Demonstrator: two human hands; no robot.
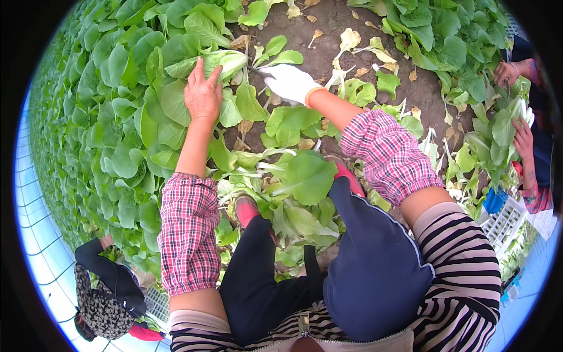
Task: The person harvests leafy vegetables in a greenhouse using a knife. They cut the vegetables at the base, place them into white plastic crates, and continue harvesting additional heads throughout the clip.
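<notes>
A head of leafy greens [228, 61] lies tilted at the edge of the dense crop, its pale base pointing right. My bare left hand [203, 94] presses over its leaves with fingers spread, holding it down; part of the grip is hidden. In a white glove, my right hand [290, 83] closes around a knife, whose dark blade [259, 71] points left at the base of the head. The knife's handle is hidden inside the glove. Loose green leaves [286, 125] lie just below the gloved hand.
Dense leafy crop [114, 119] fills the left. Bare soil [303, 35] with yellowed leaves lies ahead. Trimmed leaves [303, 180] cover the ground between my pink shoes. At right, a co-worker's hand [523, 141] holds greens near a white crate [506, 222]; another person [110, 290] bends lower left.
</notes>
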